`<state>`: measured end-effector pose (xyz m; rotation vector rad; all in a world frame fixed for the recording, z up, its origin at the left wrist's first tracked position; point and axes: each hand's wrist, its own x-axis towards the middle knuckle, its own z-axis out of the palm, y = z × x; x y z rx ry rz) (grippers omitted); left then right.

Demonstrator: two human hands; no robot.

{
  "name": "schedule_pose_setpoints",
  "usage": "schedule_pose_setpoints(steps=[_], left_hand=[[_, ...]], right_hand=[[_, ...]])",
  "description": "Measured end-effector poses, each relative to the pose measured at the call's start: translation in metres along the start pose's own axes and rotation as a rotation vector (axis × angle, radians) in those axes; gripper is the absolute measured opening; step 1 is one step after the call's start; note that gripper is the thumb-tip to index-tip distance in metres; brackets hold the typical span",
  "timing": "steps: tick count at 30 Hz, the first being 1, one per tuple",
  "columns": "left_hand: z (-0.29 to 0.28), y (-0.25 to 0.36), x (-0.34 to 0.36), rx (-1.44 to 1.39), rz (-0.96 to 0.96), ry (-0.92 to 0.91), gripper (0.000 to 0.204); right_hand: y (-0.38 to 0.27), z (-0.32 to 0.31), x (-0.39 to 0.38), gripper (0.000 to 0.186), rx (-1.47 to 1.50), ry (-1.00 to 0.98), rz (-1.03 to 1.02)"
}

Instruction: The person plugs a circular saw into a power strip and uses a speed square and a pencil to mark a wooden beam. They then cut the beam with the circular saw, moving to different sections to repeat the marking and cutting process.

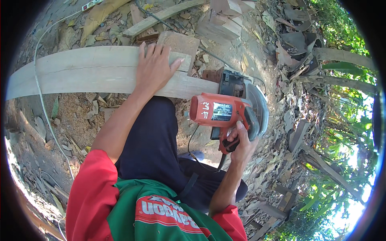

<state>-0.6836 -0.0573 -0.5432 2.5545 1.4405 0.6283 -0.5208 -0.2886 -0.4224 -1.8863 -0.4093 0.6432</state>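
Observation:
A long pale plank (92,70) runs across the view from the far left to the middle, with a dark crack along its length. My left hand (156,68) lies flat on it near the right end, fingers spread. In my right hand (241,142) is the rear handle of a red circular saw (217,110), fingers wrapped round the grip. The saw's dark base (233,84) meets the plank's narrower right end, and its grey blade guard (261,106) faces right. The blade itself is hidden. A dark cord hangs from the handle toward my knees.
Under the plank's end sits a wooden block (177,40); more blocks (221,24) lie beyond. A white cable (42,96) crosses the plank at left, leading to a power strip (91,5). Dry leaves and scraps cover the ground. Loose boards (297,136) and plants stand at right.

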Motion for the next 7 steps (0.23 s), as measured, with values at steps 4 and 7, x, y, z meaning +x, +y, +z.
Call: schedule_pose_setpoints(steps=[4, 7], left_hand=[[0.0004, -0.0008, -0.0004, 0.001, -0.014, -0.014, 0.053], [-0.0017, 0.0013, 0.0019, -0.005, -0.039, -0.074, 0.054]], right_hand=[[-0.0028, 0.0047, 0.0029, 0.024, 0.001, 0.008, 0.020], [0.0008, 0.0024, 0.0075, 0.026, 0.021, -0.014, -0.003]])
